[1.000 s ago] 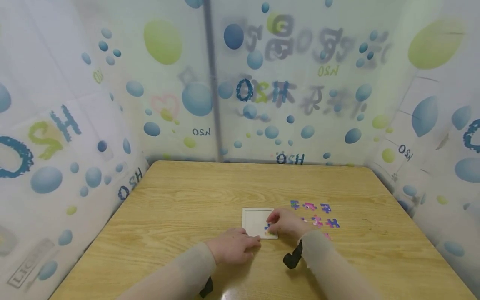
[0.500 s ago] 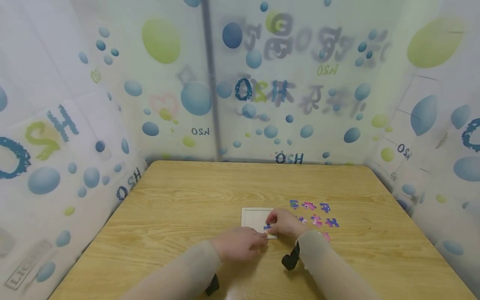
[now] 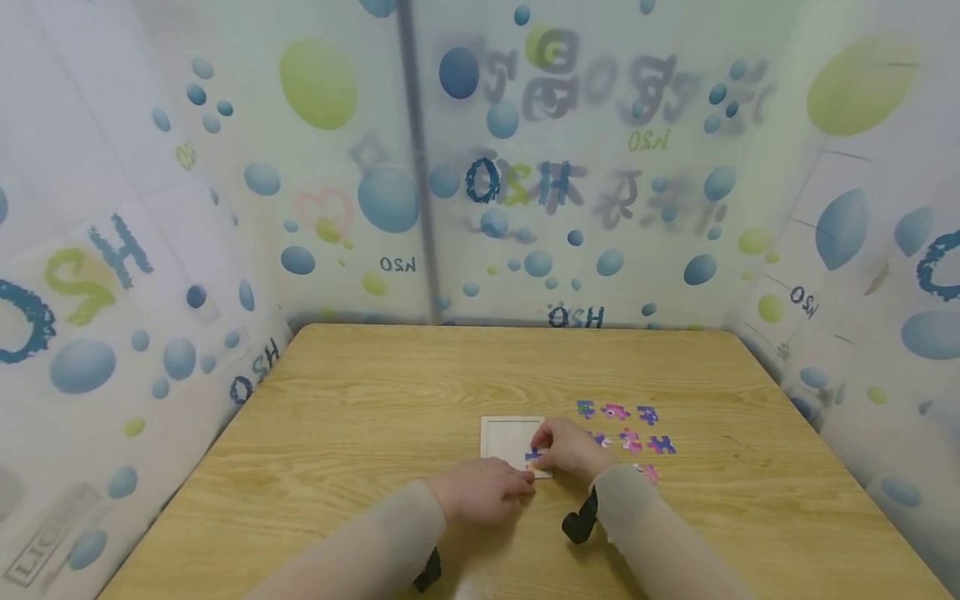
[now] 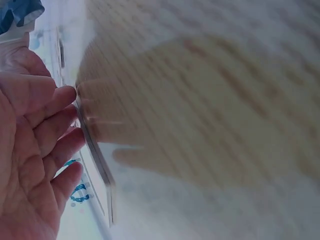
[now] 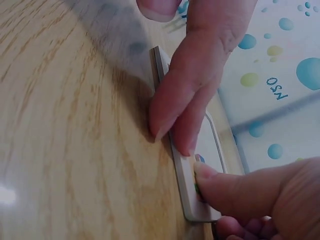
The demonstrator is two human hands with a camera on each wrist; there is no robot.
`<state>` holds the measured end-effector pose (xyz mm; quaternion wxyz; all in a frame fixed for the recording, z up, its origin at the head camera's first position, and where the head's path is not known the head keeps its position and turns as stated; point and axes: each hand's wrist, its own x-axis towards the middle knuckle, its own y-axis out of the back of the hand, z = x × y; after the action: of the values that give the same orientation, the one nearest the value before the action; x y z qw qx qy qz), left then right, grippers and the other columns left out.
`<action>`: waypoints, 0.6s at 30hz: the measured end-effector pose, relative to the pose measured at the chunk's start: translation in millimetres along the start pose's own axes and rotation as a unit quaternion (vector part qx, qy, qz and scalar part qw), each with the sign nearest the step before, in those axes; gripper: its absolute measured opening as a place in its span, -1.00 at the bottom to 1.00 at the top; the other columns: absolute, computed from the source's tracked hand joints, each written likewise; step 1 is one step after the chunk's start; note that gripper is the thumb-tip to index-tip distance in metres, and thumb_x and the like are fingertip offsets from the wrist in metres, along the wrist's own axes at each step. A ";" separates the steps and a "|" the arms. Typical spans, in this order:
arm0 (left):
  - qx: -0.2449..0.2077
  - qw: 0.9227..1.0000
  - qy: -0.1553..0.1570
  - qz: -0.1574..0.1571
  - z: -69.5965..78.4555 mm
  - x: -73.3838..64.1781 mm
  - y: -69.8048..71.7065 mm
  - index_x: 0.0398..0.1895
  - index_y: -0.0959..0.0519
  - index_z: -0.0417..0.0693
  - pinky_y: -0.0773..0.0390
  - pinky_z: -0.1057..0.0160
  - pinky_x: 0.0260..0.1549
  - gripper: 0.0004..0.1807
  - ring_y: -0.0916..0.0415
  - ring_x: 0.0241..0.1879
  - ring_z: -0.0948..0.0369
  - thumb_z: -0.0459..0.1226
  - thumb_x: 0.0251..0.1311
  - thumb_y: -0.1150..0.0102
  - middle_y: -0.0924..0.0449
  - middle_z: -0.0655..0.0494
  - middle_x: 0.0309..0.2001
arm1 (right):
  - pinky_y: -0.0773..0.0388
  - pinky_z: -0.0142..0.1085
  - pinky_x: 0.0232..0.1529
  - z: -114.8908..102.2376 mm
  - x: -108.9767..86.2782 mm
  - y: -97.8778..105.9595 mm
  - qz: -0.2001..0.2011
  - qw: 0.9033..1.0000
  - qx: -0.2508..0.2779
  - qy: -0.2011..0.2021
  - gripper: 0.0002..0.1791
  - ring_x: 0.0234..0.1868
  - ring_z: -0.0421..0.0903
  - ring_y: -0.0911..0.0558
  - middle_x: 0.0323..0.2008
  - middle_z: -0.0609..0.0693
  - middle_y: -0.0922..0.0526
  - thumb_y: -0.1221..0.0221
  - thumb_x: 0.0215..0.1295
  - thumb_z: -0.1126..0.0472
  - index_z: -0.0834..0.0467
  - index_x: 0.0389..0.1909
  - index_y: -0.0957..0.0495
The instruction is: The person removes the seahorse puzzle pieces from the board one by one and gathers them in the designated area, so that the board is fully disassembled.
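Note:
A square white puzzle tray [image 3: 506, 433] with a raised rim lies on the table, a small blue-and-orange jigsaw piece [image 3: 532, 455] in its near right corner. My right hand [image 3: 576, 448] holds that piece between thumb and index finger, and the thumb [image 5: 225, 187] presses at it by the rim. Along the tray's near edge lies my left hand [image 3: 483, 490], fingers extended and fingertips at the rim. Those fingers [image 5: 182, 95] come down beside the piece in the right wrist view. The left palm [image 4: 25, 160] shows in the left wrist view. Fingers partly hide the piece.
To the right of the tray, several loose pink and purple jigsaw pieces [image 3: 630, 440] lie in rough rows on the wooden table [image 3: 360, 392]. Some sit close behind the right hand and sleeve. Patterned curtains [image 3: 495, 283] enclose the table's back and sides.
My left hand has slid right along the tray's near edge, toward the corner with the piece. The right hand has stayed over the same corner, its fingers nearly still.

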<state>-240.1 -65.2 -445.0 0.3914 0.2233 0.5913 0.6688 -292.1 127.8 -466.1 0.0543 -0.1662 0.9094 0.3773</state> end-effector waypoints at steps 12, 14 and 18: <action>0.006 1.000 0.004 0.004 1.8 0.7 0.5 0.22 -0.53 0.09 -0.33 0.35 0.20 -0.60 -0.39 0.20 0.30 -0.16 0.38 0.07 -0.40 0.30 0.29 | -0.45 -0.20 -0.18 3.0 1.4 -1.5 -0.006 1.000 0.004 0.015 -0.76 -0.30 -0.08 -0.47 -0.35 -0.03 -0.54 -0.40 0.02 0.34 0.15 -0.30 -0.56; 0.004 1.000 0.004 0.006 1.4 0.5 0.3 0.22 -0.53 0.09 -0.34 0.35 0.20 -0.61 -0.39 0.20 0.30 -0.16 0.38 0.07 -0.40 0.30 0.29 | -0.44 -0.22 -0.21 2.5 1.6 -1.2 -0.009 1.000 0.008 0.012 -0.77 -0.31 -0.08 -0.46 -0.36 -0.03 -0.53 -0.39 0.04 0.34 0.14 -0.31 -0.56; 0.006 1.000 0.005 0.009 -0.1 0.4 -0.8 0.22 -0.53 0.10 -0.35 0.34 0.20 -0.60 -0.39 0.20 0.30 -0.18 0.37 0.07 -0.40 0.30 0.29 | -0.43 -0.26 -0.28 1.5 1.4 -1.3 -0.010 1.000 0.007 0.011 -0.78 -0.34 -0.08 -0.47 -0.39 -0.02 -0.52 -0.38 0.04 0.36 0.14 -0.31 -0.56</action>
<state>-240.3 -65.0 -445.8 0.3812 0.2271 0.5950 0.6701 -293.0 127.7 -468.3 0.0496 -0.1791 0.9108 0.3688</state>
